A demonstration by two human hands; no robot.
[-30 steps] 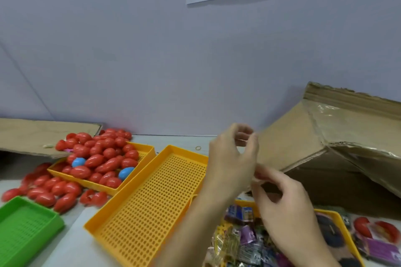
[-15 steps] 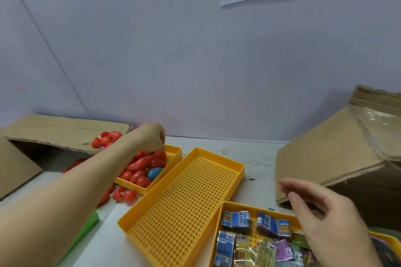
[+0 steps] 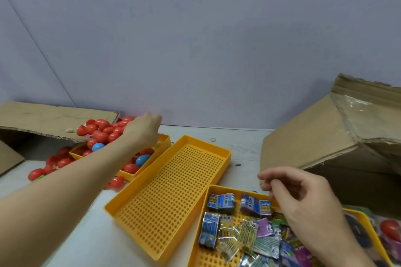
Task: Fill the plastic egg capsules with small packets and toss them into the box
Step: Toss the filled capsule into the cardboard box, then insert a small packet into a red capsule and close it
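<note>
The egg capsules [image 3: 102,131] are nearly all glossy red — two [image 3: 142,159] are bright blue. The trays [image 3: 173,188] are yellow-orange, their floors dotted with a regular grid of small holes. The packets [image 3: 221,201] are blue, purple, green and clear with yellow print — the boxes [image 3: 325,134] plain brown, the wall [image 3: 195,50] pale lilac-grey.

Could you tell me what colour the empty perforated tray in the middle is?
The perforated plastic tray is yellow-orange; the head view shows it.

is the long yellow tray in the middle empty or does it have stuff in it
Empty. The middle yellow tray shows only its bare perforated floor, while the trays beside it hold red eggs and packets.
</note>
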